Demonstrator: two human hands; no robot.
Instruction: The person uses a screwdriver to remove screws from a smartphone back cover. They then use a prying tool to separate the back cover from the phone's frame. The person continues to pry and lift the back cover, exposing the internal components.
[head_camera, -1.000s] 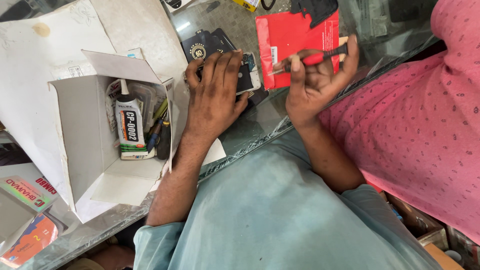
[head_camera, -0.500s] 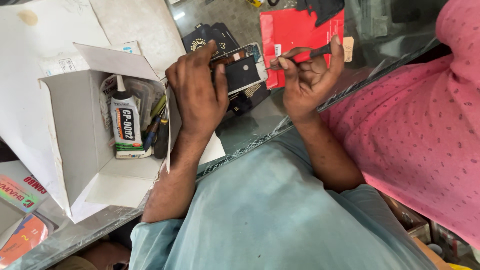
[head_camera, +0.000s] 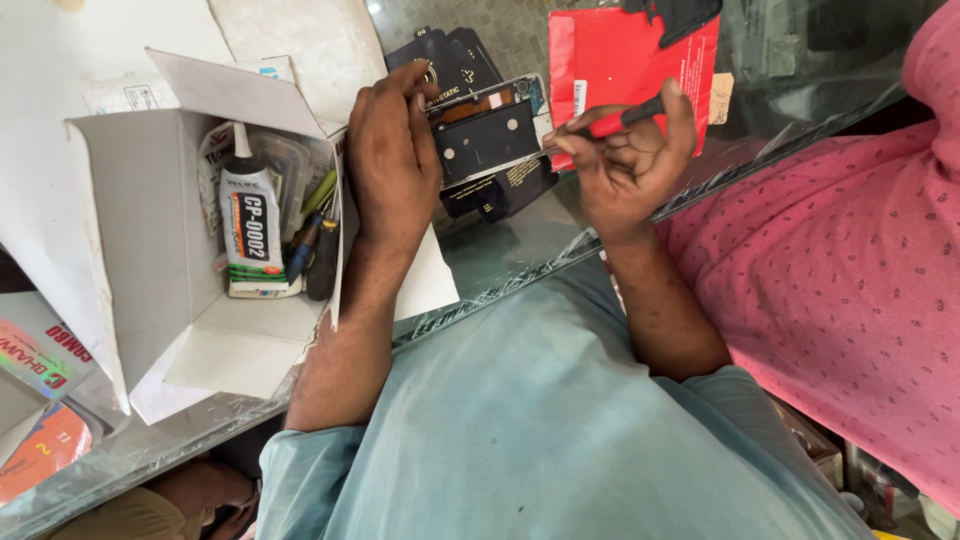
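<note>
My left hand (head_camera: 392, 160) grips the left end of an opened phone (head_camera: 487, 133) with its dark inner plate showing, held just above the glass counter (head_camera: 500, 262). My right hand (head_camera: 630, 160) is closed on a small red-handled screwdriver (head_camera: 613, 121), whose tip points at the phone's right edge. Under the phone lie dark flat packets (head_camera: 452, 52) and a black part (head_camera: 500, 195).
An open white cardboard box (head_camera: 150, 220) at the left holds a glue tube (head_camera: 250, 225) and several tools (head_camera: 315, 250). A red card packet (head_camera: 630, 60) lies behind my right hand. A person in a pink shirt (head_camera: 850, 270) stands close at the right.
The phone has been lifted and turned so its open inside faces up. My right hand has brought the screwdriver tip closer to the phone's edge.
</note>
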